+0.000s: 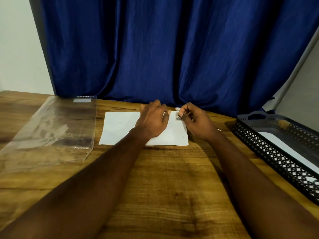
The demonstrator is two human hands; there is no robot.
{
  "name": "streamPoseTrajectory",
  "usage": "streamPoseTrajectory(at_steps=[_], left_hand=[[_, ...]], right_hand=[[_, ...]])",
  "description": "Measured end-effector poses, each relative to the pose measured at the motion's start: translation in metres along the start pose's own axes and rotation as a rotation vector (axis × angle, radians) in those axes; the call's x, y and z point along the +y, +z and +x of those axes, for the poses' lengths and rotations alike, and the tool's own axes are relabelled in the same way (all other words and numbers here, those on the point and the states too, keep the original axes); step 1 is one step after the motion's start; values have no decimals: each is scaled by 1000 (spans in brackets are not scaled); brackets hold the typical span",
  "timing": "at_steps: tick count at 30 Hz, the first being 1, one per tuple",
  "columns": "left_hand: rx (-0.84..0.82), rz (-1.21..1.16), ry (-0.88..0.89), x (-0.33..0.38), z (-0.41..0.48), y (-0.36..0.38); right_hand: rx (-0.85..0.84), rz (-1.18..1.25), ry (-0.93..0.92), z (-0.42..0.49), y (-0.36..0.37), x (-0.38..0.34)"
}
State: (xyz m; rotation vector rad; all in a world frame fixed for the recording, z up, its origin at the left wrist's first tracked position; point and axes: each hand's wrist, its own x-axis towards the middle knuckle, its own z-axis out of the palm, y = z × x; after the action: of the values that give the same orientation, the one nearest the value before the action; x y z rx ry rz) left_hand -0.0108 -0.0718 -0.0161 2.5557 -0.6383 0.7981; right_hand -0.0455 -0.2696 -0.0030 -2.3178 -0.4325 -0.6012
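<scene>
A white envelope (119, 128) lies flat on the wooden table (164, 178), near its far edge. A small dark stamp (178, 116) sits at the envelope's upper right corner. My left hand (151, 120) rests palm down on the envelope, fingers spread and fairly straight, its thumb close to the stamp. My right hand (196, 121) is at the envelope's right edge with fingers curled, its fingertips pinching or pressing the stamp's right side. The envelope's middle is hidden under my left hand.
A clear plastic sleeve (51, 128) lies on the table's left part. A black lattice tray (269, 152) with white paper inside stands at the right edge. A blue curtain (172, 49) hangs right behind the table.
</scene>
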Motion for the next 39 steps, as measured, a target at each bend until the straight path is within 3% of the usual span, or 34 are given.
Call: streamPoseTrajectory(at_steps=[16,39], left_hand=[[78,5,23,-3,-3,2],[125,26,55,-4,-3,3]], right_hand=[[72,16,-31,-3,3,-7],[-69,-4,-77,-5,-8,-12]])
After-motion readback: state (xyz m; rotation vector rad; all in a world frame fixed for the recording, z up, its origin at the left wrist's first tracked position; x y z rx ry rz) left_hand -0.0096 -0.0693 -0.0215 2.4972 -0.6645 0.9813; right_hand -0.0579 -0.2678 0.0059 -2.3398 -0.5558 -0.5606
